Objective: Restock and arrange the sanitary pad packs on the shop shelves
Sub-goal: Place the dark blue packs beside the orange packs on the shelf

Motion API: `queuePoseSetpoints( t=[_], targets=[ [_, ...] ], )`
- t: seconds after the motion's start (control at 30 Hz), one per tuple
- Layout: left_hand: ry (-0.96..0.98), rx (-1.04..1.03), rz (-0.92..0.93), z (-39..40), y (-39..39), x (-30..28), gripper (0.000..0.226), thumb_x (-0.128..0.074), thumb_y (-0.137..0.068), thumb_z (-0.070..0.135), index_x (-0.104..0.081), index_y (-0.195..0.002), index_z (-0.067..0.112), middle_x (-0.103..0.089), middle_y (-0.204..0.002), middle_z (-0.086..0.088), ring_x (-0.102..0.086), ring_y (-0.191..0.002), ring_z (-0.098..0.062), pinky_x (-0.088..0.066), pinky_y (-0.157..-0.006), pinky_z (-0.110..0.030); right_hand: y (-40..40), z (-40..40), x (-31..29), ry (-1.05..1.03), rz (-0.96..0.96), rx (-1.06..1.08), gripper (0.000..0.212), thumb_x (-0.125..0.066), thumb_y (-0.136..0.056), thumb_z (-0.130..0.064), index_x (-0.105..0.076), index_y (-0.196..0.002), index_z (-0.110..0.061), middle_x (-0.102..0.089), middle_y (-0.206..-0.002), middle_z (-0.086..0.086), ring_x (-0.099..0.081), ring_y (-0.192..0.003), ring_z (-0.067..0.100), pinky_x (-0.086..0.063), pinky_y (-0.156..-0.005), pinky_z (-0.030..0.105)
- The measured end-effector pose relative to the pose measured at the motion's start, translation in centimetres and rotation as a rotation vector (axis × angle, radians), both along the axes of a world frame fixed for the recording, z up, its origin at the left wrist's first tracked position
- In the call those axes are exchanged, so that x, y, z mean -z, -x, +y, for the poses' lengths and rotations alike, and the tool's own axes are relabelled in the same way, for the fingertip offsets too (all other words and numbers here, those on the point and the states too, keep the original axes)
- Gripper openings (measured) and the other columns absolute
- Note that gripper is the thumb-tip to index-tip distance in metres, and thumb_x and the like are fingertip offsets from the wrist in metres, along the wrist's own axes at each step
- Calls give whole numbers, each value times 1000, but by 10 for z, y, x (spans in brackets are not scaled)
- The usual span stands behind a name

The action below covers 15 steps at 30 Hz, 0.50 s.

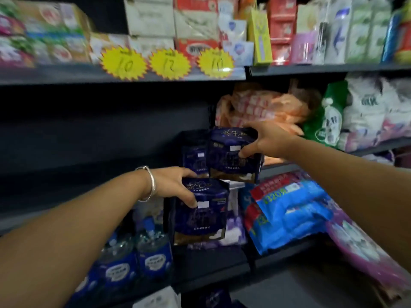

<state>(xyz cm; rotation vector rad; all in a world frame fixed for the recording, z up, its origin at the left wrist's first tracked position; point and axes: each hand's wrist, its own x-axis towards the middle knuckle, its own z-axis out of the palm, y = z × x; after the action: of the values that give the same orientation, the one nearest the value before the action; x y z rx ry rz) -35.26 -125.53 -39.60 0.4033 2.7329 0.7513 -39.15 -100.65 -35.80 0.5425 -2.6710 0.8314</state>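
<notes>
Dark blue pad pack [201, 210] gripped by left hand [175, 185], higher pack [233, 154] pinched by right hand [264, 141]

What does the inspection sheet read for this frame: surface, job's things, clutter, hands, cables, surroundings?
Surface: dark middle shelf, left part bare.
Job's things: two dark blue pad packs, upper pack, lower pack; a third stands behind.
Clutter: blue bag, water bottles.
Hands: right hand grips the upper pack; left hand, bangle on wrist, grips the lower pack.
Cables: nothing seen.
Surroundings: yellow price tags on top shelf edge; image blurred.
</notes>
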Motion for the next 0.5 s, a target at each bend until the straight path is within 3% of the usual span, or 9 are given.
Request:
queuePoseSetpoints(
  t=[0.13, 0.27, 0.4, 0.5],
  targets=[
    [4, -54, 137, -37, 11, -44, 96, -77, -39, 48, -46, -127, 25, -55, -122, 8, -57, -108, -12, -47, -97, -32, 22, -35, -41, 87, 60, -18, 75, -81, -68, -13, -47, -135, -7, -55, -118, 3, -53, -106, 19, -43, -91, 26],
    [-22, -91, 226, -64, 43, -70, 101, -73, -33, 54, -48, -127, 26, -52, -126, 8, -53, -113, -10, -43, -100, -29, 65, -60, -56, 82, 84, -28, 88, -83, -67, -22, -39, -142, -9, -47, -139, 9, -49, -122, 26, -43, -101, 34],
    [3, -107, 256, -75, 90, -85, 107, -70, -30, 55, -48, -130, 25, -48, -126, 8, -46, -117, -8, -35, -94, -21, 118, -70, -50, 104, 97, -13, 88, -81, -72, -23, -34, -145, -7, -41, -145, 10, -43, -130, 26, -37, -97, 26],
    [-30, -97, 257, -78, 128, -89, 99, -71, -29, 52, -54, -123, 24, -56, -119, 5, -53, -109, -10, -39, -91, -21, 155, -73, -45, 144, 80, -11, 86, -80, -73, -22, -35, -144, -6, -43, -143, 11, -44, -128, 25, -37, -94, 23]
  ],
)
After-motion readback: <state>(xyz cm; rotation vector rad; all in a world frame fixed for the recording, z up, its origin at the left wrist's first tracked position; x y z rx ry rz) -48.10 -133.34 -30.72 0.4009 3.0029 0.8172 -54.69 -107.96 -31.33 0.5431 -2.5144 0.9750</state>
